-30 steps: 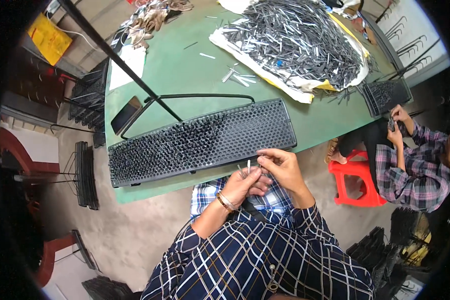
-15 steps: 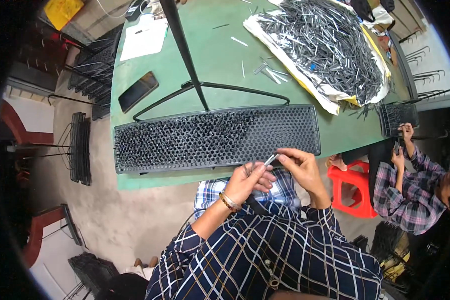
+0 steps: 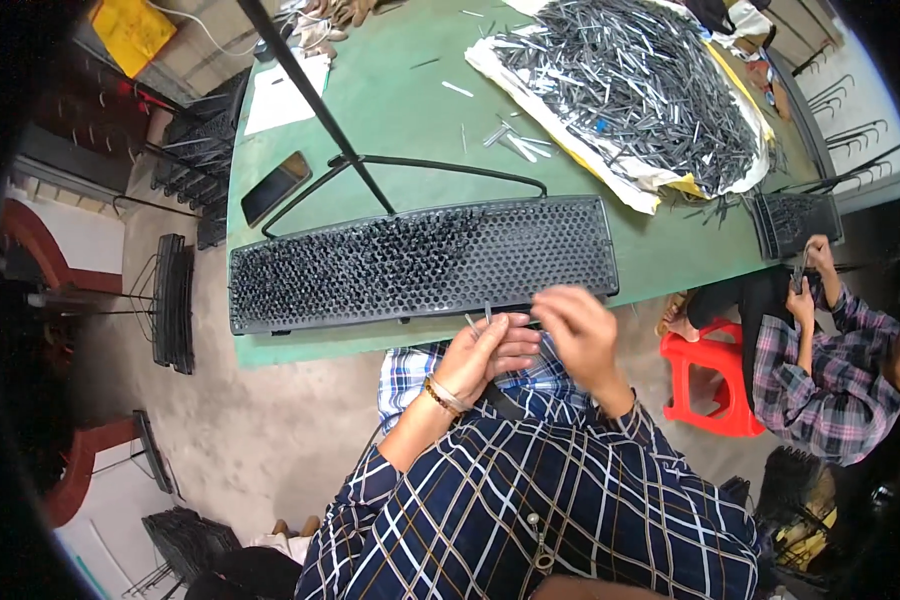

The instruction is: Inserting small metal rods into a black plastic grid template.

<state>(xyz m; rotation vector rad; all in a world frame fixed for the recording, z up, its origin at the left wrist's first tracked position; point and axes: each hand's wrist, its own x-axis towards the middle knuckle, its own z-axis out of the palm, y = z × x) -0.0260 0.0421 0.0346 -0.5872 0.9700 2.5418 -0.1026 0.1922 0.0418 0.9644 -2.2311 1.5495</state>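
Note:
My left hand [image 3: 477, 358] is closed around a few thin grey strips [image 3: 488, 313], whose ends stick up past the thumb. It is just in front of the near edge of a long black perforated panel [image 3: 560, 248]. Dark pieces fill the holes over the panel's left and middle; its right part shows open round holes. Close to the right end of that near edge, my right hand [image 3: 582, 335] has its fingers bent together in a pinch. Whatever lies between those fingertips is too small or hidden to make out. A black rod frame [image 3: 450, 163] rises from behind the panel.
A white and yellow sack [image 3: 610, 180] heaped with grey strips lies on the green table [image 3: 410, 110]. Loose strips [image 3: 520, 145], a phone [image 3: 276, 188] and paper [image 3: 288, 95] lie there too. On the right, a person [image 3: 825, 370] works near a red stool [image 3: 710, 385].
My right hand has drawn away from the left, its fingers no longer at the strips. The strips in my left hand now point more upright. The panel and table have shifted slightly left in view.

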